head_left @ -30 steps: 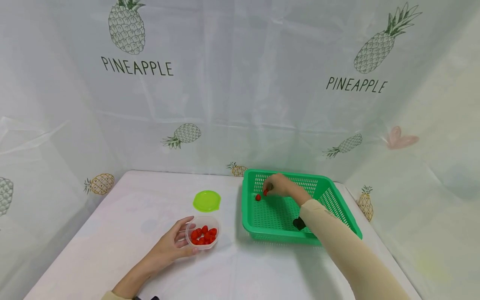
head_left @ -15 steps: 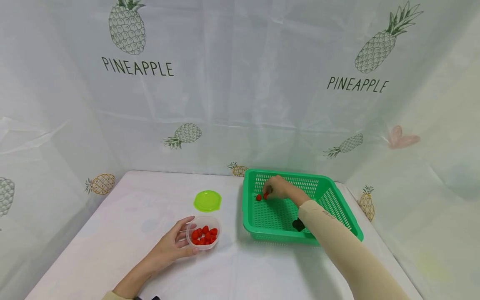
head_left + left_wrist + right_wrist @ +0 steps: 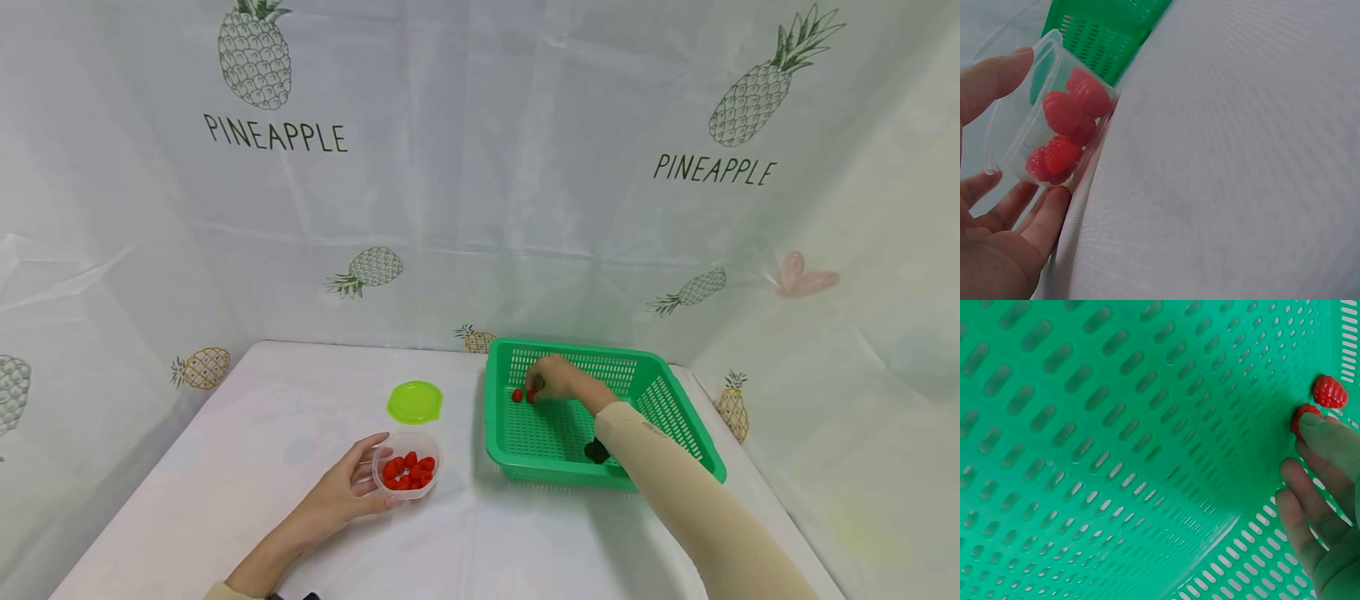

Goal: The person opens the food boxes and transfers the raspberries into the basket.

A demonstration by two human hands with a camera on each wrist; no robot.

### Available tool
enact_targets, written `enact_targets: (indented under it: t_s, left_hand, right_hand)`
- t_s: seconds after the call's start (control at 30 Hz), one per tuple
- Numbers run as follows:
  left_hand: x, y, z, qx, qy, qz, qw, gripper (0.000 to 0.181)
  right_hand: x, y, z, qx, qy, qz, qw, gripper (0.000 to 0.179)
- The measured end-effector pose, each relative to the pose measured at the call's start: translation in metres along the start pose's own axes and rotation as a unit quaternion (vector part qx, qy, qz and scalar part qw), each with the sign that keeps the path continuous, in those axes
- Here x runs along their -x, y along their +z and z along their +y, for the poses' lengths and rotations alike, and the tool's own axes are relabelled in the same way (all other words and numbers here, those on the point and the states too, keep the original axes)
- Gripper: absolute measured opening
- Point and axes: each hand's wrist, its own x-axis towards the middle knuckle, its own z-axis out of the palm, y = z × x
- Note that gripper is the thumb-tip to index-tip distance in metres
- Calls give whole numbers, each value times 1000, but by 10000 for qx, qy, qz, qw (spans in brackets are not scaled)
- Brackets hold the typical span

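My left hand (image 3: 339,492) curls round a small clear plastic tub (image 3: 406,493) on the table, thumb on the near side and fingers at the back. Several red raspberries (image 3: 1071,106) lie in the tub, plainly seen through its wall in the left wrist view. Inside the green basket (image 3: 517,458), my right hand (image 3: 555,377) pinches one raspberry (image 3: 1304,419) between thumb and index finger, low at the basket floor. A second raspberry (image 3: 1330,392) lies loose just beside it. The right hand's other fingers are slightly bent and hold nothing.
A lime-green lid (image 3: 415,402) lies flat on the white table (image 3: 300,408) behind the tub. The basket's raised slotted walls surround the right hand. Sheets printed with pineapples (image 3: 375,267) hang round the table's back and sides.
My right hand has shifted slightly down and nearer inside the basket, the raspberry at its fingertips. The left hand and the tub have stayed in place.
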Motion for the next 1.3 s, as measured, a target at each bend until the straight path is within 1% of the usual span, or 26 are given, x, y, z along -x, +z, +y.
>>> enact_targets:
  t_s: [0.17, 0.37, 0.5, 0.6, 0.73, 0.9, 1.03, 1.17, 1.3]
  left_hand:
    - [1, 0, 2, -21, 8, 10, 10000, 96]
    - [2, -1, 1, 16, 75, -66, 9999, 95]
    - [2, 0, 0, 46, 72, -56, 9999, 94]
    - [2, 1, -1, 28, 63, -37, 10000, 94]
    - [2, 0, -1, 6, 71, -29, 10000, 94]
    - [2, -1, -3, 20, 52, -32, 10000, 95]
    - [1, -1, -3, 16, 83, -60, 9999, 95]
    - [1, -1, -2, -12, 53, -18, 10000, 95]
    - [2, 0, 0, 17, 32, -33, 10000, 95]
  right_hand:
    - [1, 1, -2, -29, 97, -26, 9999, 14]
    - [2, -3, -2, -63, 138, -114, 9998, 17]
    - [6, -12, -5, -10, 12, -124, 9999, 19]
    - [10, -21, -9, -44, -46, -51, 10000, 21]
    - [18, -34, -18, -231, -40, 81, 9997, 25]
    - [26, -47, -33, -419, -315, 341, 9980, 27]
    - [33, -53, -50, -486, -549, 543, 9958, 24]
    - [38, -53, -68, -485, -891, 769, 9919, 19]
    - [41, -49, -85, -674, -1158, 871, 9871, 20]
